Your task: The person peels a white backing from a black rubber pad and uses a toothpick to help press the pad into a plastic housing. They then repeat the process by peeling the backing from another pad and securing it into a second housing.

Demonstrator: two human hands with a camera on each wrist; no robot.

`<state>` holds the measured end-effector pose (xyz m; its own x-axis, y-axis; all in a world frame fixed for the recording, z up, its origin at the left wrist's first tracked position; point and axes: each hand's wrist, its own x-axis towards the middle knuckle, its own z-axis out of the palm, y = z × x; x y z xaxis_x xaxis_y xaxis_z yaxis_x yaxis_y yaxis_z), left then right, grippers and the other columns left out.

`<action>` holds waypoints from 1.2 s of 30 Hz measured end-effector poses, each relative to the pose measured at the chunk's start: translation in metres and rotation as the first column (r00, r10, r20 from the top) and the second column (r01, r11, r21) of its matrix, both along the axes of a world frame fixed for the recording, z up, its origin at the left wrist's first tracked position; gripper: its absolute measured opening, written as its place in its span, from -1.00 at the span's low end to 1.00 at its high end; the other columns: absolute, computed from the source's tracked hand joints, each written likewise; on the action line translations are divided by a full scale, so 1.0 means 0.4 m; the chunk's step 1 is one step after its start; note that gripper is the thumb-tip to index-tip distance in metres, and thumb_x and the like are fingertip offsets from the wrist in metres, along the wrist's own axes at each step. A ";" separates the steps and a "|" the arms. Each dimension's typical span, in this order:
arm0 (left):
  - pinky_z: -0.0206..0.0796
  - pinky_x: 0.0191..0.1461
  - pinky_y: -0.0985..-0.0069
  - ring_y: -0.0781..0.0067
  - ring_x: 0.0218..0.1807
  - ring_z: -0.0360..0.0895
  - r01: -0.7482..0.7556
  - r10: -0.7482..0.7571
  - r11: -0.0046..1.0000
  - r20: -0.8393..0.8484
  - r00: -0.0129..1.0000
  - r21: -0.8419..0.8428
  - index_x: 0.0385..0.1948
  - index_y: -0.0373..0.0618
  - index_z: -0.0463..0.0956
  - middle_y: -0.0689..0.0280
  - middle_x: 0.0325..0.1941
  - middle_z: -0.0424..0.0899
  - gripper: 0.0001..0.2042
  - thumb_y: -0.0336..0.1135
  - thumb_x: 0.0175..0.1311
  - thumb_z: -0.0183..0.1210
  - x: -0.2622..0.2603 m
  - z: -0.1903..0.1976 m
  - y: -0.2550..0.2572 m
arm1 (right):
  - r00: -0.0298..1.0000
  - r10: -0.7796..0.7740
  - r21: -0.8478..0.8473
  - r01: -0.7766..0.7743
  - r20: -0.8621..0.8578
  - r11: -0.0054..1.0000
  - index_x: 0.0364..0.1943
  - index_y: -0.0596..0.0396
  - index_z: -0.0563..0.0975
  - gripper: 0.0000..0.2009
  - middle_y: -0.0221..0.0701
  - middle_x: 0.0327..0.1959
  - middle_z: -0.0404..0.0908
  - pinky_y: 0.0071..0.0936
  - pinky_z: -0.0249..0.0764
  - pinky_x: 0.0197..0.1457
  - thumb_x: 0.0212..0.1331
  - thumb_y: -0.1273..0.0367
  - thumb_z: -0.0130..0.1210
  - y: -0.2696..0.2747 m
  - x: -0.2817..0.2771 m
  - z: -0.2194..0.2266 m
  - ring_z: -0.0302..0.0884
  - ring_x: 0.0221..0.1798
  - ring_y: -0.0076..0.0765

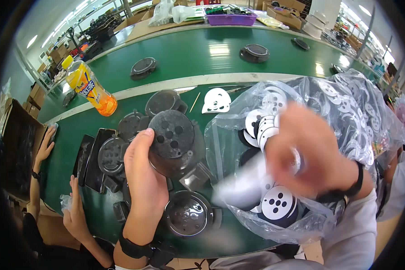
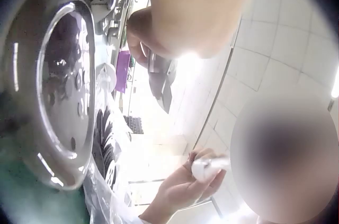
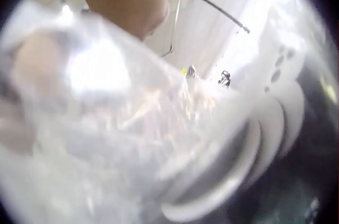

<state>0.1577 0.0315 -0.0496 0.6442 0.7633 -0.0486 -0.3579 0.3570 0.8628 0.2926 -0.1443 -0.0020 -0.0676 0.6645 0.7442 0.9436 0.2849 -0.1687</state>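
Gripping a dark case (image 1: 170, 135) edgewise are left fingers (image 1: 142, 137); right fingers (image 1: 276, 157) hold a white piece (image 1: 241, 183).

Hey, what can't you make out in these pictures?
- Right hand, head view: motion blur hides its exact grip.
- Pale streak beside it, head view: too smeared to identify.
- Left hand, head view: most fingers hidden behind the dark round part it holds.
- Much of what's behind the clear bag, right wrist view: lost in glare and blur.
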 end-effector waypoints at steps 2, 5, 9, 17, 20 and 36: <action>0.32 -0.16 0.60 0.59 -0.29 0.50 0.021 -0.021 1.000 0.006 1.000 -0.015 -0.36 -0.23 0.48 0.35 -0.33 0.58 -0.83 -0.33 0.25 -0.04 -0.004 0.001 -0.010 | 0.919 -0.168 -0.203 0.100 -0.356 0.974 -0.43 0.14 0.43 -0.88 -0.42 -0.63 0.43 -0.49 0.27 -0.54 0.03 0.39 0.07 0.055 0.105 0.013 0.33 -0.64 -0.48; 0.31 -0.16 0.61 0.60 -0.29 0.50 0.105 -0.106 0.994 -0.007 0.994 -0.029 -0.38 -0.22 0.49 0.36 -0.35 0.58 -0.83 -0.34 0.25 -0.03 -0.005 -0.012 -0.019 | 0.778 -0.447 -0.539 0.168 -0.442 0.825 -0.42 0.19 0.44 -0.86 -0.55 -0.57 0.38 -0.67 0.22 -0.46 0.11 0.38 0.03 0.137 0.298 -0.008 0.30 -0.51 -0.65; 0.25 -0.18 0.67 0.66 -0.32 0.44 0.097 -0.097 0.995 -0.035 0.995 -0.013 -0.42 -0.22 0.49 0.41 -0.41 0.55 -0.86 -0.37 0.22 0.02 0.001 -0.025 -0.023 | 0.609 -0.542 -0.685 -0.004 -0.579 0.729 -0.37 0.18 0.49 -0.77 -0.52 -0.51 0.44 -0.67 0.28 -0.41 0.08 0.26 0.07 0.216 0.361 -0.062 0.35 -0.42 -0.62; 0.11 -0.21 0.75 0.75 -0.38 0.28 0.074 -0.068 0.992 -0.056 0.996 0.106 -0.50 -0.24 0.47 0.48 -0.48 0.43 -0.85 -0.40 0.24 0.00 0.005 -0.023 -0.033 | 0.905 -0.358 -0.390 0.252 -0.228 0.886 -0.49 0.16 0.38 -0.74 -0.48 -0.65 0.25 -0.53 0.17 -0.48 -0.02 0.25 0.15 0.226 0.260 -0.095 0.19 -0.51 -0.60; 0.09 -0.24 0.76 0.75 -0.37 0.27 0.010 0.004 0.932 -0.038 0.999 0.362 -0.51 -0.30 0.45 0.44 -0.45 0.42 -0.86 -0.45 0.22 0.03 0.005 -0.019 -0.037 | 0.888 -0.286 -0.354 0.154 -0.359 0.923 -0.56 0.20 0.33 -0.71 -0.39 -0.71 0.27 -0.47 0.23 -0.46 0.12 0.25 0.00 0.183 0.196 -0.019 0.24 -0.58 -0.43; 0.20 -0.31 0.75 0.68 -0.36 0.37 0.173 -0.189 0.860 -0.015 0.982 0.480 -0.49 -0.32 0.46 0.33 -0.33 0.44 -0.97 -0.58 0.12 0.07 0.001 -0.028 -0.054 | 0.454 -0.118 -0.305 -0.365 -0.883 0.880 -0.27 0.15 0.42 -0.84 -0.66 -0.61 0.24 -0.78 -0.03 -0.55 0.05 0.50 0.10 0.044 0.037 -0.031 0.05 -0.60 -0.79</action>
